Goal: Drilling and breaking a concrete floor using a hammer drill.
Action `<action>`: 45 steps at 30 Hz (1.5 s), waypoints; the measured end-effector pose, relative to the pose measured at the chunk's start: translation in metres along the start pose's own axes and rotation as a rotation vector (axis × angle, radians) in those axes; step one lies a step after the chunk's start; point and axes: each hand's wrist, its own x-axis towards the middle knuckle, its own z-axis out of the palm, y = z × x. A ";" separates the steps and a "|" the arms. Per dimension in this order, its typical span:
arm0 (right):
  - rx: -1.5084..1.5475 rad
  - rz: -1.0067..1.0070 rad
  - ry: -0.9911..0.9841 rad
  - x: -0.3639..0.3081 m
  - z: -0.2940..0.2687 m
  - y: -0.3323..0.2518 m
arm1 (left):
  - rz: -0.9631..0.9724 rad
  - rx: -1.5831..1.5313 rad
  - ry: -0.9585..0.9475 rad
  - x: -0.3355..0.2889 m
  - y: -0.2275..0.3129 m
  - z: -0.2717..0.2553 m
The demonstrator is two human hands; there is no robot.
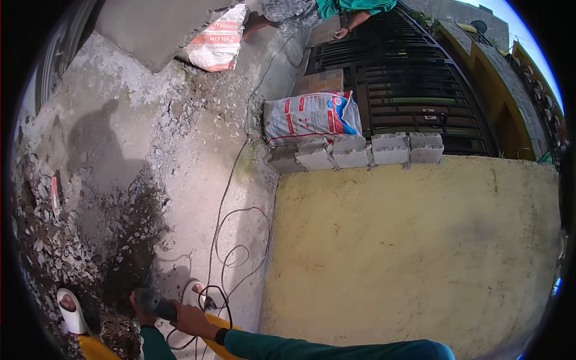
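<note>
A dark grey corded power tool (157, 304), shaped like an angle grinder, is held low at the front, above broken ground. My right hand (197, 321) wraps round its body. At its left end my left hand (143, 312) grips the tool's head, the fingers partly hidden behind it. A black cord (223, 297) loops beside my right hand and joins a thin cable (223, 198) running along the pavement. The tool's working end is hard to make out. Dark soil and rubble (123, 264) lie just beyond it.
A yellow wall (414, 240) stands right, topped by grey blocks (390, 149); a full bag (309, 119) sits behind them. A torn bag (217, 43) lies by a grey slab (138, 30). Another person's hand (341, 33) shows near a dark gate (408, 72). Broken concrete (60, 258) covers the left.
</note>
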 end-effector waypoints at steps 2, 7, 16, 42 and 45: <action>0.039 -0.113 -0.096 -0.043 0.047 -0.030 | 0.026 0.116 0.092 -0.020 0.038 -0.028; -0.101 -0.086 -0.262 -0.103 0.003 -0.007 | -0.198 -0.282 -0.102 -0.140 0.037 0.057; 0.283 0.024 0.115 -0.102 -0.125 -0.004 | -0.287 -0.251 0.440 -0.063 0.052 0.223; -0.138 -0.119 0.146 -0.014 -0.072 -0.029 | -0.130 -0.281 0.292 0.024 0.078 0.175; -0.020 -0.176 0.099 -0.078 -0.048 -0.018 | -0.126 -0.166 0.324 -0.030 0.077 0.160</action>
